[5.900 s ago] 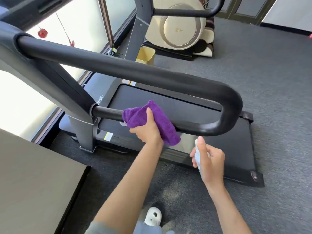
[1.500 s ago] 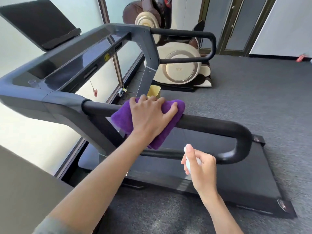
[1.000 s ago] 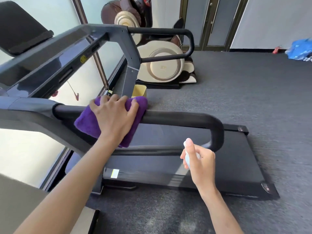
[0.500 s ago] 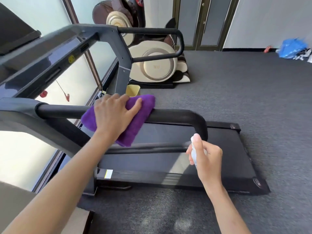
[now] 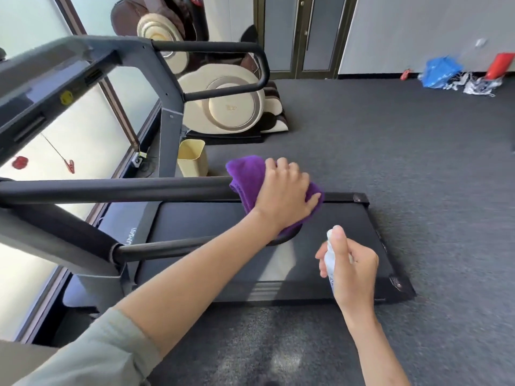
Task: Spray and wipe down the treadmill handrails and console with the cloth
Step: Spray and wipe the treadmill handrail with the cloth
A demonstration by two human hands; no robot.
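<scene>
The console [image 5: 50, 87] is sitting at upper left, with the near handrail [image 5: 117, 189] running rightward from it across the belt [image 5: 211, 218]. At the rail's rounded far end the left hand [image 5: 284, 196] is pressing the purple cloth [image 5: 246, 174] down, its fingers [image 5: 281, 165] curling over the top so the cloth is lying under the palm and wrapping the bend. Just right and nearer, clear of the rail, the right hand [image 5: 352, 270] is gripping the spray bottle [image 5: 330, 259], fingers clamped round it and one fingertip resting on its top
</scene>
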